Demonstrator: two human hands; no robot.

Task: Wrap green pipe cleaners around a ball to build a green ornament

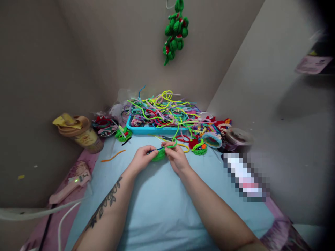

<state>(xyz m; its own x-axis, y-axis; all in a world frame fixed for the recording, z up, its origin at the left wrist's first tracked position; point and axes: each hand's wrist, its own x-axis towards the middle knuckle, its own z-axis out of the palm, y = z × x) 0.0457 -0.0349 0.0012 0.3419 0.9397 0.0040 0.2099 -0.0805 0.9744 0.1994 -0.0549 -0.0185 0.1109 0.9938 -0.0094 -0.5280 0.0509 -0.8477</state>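
Green fuzzy piece [159,156] sat, in the head view, between the fingertips of both hands, just beneath them. The left hand [145,156] pinched its left side, thumb on top; a blue strand [160,149], as far as the small, blurred detail allowed, ran from there toward the other fingers. The right hand [178,157] gripped a green strand [176,141] that curled up past its fingertips. Beyond the fingers lay a blue tray [157,130]; left of them, an orange strand [113,156].

Open cloth [154,205] nearside, tray [157,131] blocking beyond
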